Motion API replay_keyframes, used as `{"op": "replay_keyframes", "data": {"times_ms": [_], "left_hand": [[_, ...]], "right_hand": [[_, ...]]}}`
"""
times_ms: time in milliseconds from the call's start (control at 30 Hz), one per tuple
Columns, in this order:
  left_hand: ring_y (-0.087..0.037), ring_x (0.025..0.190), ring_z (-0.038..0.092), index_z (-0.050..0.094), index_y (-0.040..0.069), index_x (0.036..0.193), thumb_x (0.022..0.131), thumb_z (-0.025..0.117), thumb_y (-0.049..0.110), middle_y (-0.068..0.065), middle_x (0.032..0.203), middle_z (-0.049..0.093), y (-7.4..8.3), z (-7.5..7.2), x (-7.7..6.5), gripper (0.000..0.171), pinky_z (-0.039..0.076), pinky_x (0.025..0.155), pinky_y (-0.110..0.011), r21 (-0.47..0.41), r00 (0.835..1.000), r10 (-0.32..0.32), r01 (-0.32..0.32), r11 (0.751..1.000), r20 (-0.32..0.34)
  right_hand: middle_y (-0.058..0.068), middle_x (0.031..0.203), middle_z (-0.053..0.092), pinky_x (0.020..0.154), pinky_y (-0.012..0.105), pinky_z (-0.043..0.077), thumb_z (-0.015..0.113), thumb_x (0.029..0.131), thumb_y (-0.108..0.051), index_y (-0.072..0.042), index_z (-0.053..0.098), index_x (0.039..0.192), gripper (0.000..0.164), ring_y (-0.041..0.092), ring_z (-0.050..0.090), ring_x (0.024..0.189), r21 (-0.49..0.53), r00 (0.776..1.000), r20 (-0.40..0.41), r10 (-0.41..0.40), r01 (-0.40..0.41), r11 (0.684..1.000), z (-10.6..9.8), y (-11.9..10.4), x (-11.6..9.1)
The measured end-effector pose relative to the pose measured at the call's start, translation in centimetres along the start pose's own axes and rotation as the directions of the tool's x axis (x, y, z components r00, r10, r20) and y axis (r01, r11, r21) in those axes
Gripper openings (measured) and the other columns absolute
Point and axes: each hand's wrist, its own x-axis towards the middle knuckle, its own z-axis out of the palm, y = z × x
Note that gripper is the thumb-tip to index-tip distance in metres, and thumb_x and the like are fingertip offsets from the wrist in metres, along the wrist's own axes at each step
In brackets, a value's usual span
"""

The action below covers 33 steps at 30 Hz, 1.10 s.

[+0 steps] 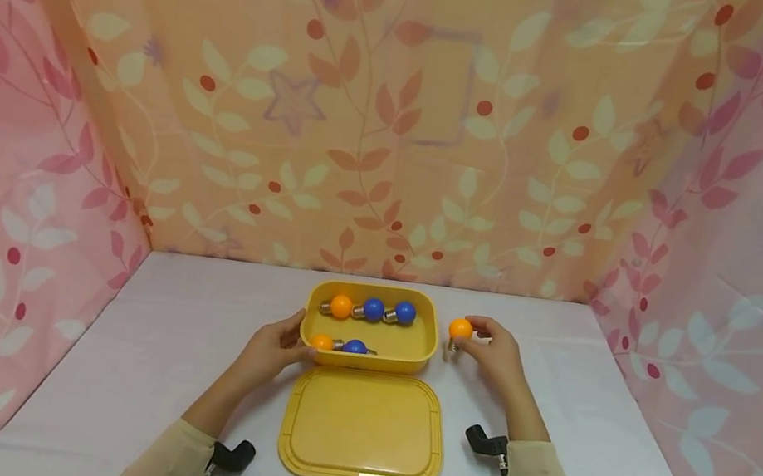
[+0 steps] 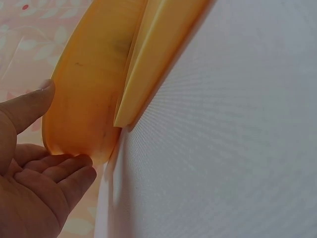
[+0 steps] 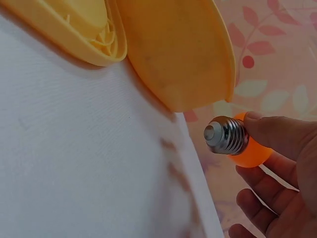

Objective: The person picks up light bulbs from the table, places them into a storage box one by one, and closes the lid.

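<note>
A yellow plastic box (image 1: 398, 365) holds several light bulbs in two rows. The back row has an orange bulb (image 1: 341, 307) and two blue bulbs (image 1: 374, 309); along the front wall lie another orange bulb (image 1: 322, 342) and a blue bulb (image 1: 355, 346), partly hidden. At the box's left end my left hand (image 1: 270, 352) grips it, thumb at the front and fingers round the end. My right hand (image 1: 496, 355) pinches an orange bulb (image 1: 460, 329) just right of the box, its metal screw base (image 3: 228, 135) pointing down.
A yellow lid (image 1: 365, 429) lies flat in front of the box on the white-covered table (image 1: 183, 339). Leaf-patterned cloth (image 1: 382, 145) hangs behind and on both sides. A black wrist device (image 1: 233, 456) is on each sleeve.
</note>
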Motion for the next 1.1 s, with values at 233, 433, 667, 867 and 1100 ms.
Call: {"op": "replay_keyframes", "data": {"times_ms": [233, 433, 667, 867, 1100], "left_hand": [[-0.027, 0.143, 0.048, 0.031, 0.012, 0.161, 0.09, 0.081, 0.027, -0.011, 0.163, 0.038, 0.0, 0.0, 0.0, 0.089, 0.046, 0.111, -0.039, -0.002, 1.0, 0.0, 0.0, 1.0, 0.004], [-0.027, 0.143, 0.048, 0.03, 0.012, 0.162, 0.09, 0.081, 0.028, -0.01, 0.163, 0.038, 0.2, 0.0, -0.1, 0.089, 0.045, 0.112, -0.04, 0.001, 1.0, 0.004, -0.004, 1.0, 0.006], [-0.027, 0.145, 0.046, 0.03, 0.012, 0.162, 0.09, 0.081, 0.028, -0.01, 0.163, 0.038, 0.2, 0.0, -0.3, 0.089, 0.045, 0.112, -0.04, -0.001, 1.0, -0.002, 0.002, 1.0, 0.006], [-0.027, 0.145, 0.045, 0.029, 0.01, 0.162, 0.091, 0.08, 0.027, -0.011, 0.164, 0.036, 0.4, -0.1, -0.4, 0.088, 0.044, 0.112, -0.039, -0.006, 1.0, -0.006, 0.006, 1.0, 0.011], [-0.028, 0.145, 0.046, 0.03, 0.011, 0.162, 0.091, 0.08, 0.025, -0.011, 0.163, 0.037, 0.6, -0.1, -0.2, 0.087, 0.044, 0.113, -0.041, -0.001, 1.0, -0.015, 0.015, 1.0, 0.005]], "right_hand": [[0.013, 0.129, 0.067, 0.107, 0.052, 0.043, 0.086, 0.084, -0.03, -0.011, 0.067, 0.132, 0.055, 0.032, 0.056, 0.119, -0.005, 0.992, -0.032, -0.12, 0.12, 0.993, -0.5, -0.8, -0.1], [0.012, 0.134, 0.065, 0.112, 0.053, 0.039, 0.087, 0.083, -0.028, -0.011, 0.066, 0.134, 0.057, 0.032, 0.054, 0.124, 0.032, 0.99, -0.028, -0.141, 0.142, 0.989, -0.6, -1.6, -0.1], [0.011, 0.135, 0.065, 0.112, 0.053, 0.04, 0.088, 0.083, -0.029, -0.014, 0.067, 0.133, 0.056, 0.031, 0.054, 0.125, 0.041, 0.987, -0.002, -0.164, 0.163, 0.986, -0.5, -2.1, -0.2], [0.007, 0.133, 0.065, 0.113, 0.053, 0.039, 0.087, 0.083, -0.032, -0.019, 0.068, 0.132, 0.054, 0.029, 0.054, 0.126, 0.07, 0.977, 0.017, -0.211, 0.209, 0.975, -0.7, -2.9, -0.5], [0.002, 0.129, 0.066, 0.115, 0.056, 0.037, 0.087, 0.084, -0.032, -0.024, 0.068, 0.131, 0.052, 0.031, 0.054, 0.127, 0.084, 0.964, 0.094, -0.249, 0.242, 0.967, -0.5, -3.7, -0.8]]}}
